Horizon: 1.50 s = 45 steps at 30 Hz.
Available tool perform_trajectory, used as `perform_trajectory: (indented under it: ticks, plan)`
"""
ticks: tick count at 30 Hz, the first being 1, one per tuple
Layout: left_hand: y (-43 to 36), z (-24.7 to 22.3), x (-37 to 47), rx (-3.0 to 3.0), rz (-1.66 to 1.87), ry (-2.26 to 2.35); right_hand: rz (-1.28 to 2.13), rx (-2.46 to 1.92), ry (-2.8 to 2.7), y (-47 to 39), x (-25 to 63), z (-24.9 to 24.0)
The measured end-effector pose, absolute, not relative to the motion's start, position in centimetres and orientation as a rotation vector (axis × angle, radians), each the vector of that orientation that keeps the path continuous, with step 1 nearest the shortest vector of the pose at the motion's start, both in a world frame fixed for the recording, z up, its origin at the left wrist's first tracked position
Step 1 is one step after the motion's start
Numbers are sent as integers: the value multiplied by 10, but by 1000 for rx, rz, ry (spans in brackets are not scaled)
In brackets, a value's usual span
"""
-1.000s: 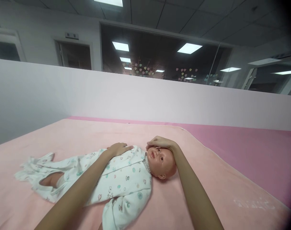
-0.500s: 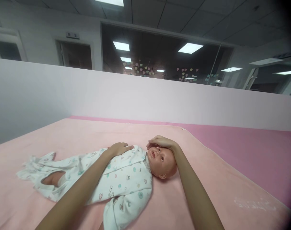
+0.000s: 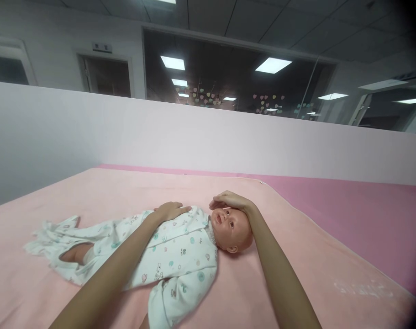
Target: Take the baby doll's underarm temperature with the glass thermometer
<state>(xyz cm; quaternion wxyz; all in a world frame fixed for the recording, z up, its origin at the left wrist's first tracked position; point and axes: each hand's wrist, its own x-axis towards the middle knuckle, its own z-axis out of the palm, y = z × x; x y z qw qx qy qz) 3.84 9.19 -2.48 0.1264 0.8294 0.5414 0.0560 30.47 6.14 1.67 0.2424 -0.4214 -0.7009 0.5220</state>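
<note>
A baby doll (image 3: pixel 231 230) lies on its back across a pink blanket (image 3: pixel 249 292), its head toward the right. It wears a white romper (image 3: pixel 183 256) with small printed figures, and a bare leg shows through an opening in the cloth at the left. My left hand (image 3: pixel 171 211) lies open on the doll's chest and far side, fingers stretched over the romper. Curved around the far side of the doll's head, my right hand (image 3: pixel 230 199) is open, with its wrist by the forehead. Part of the doll's torso is hidden behind my left forearm.
A white partition (image 3: pixel 208 141) rises behind the bed surface. A brighter pink mat (image 3: pixel 348 219) shows along the right and back edges of the blanket. Beyond the partition are a dark window (image 3: pixel 228 73) with heart stickers and a door (image 3: pixel 110 77).
The view has tilted very slightly, so everything sits a little higher in the picture. Both hands keep their places on the doll.
</note>
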Motion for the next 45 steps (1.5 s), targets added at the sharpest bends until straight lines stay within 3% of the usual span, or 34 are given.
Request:
perform_trajectory:
  ticks: [45]
  plan:
    - [92,-25,38,2397,183,1565,1362,-1136,-2111,61,306,19]
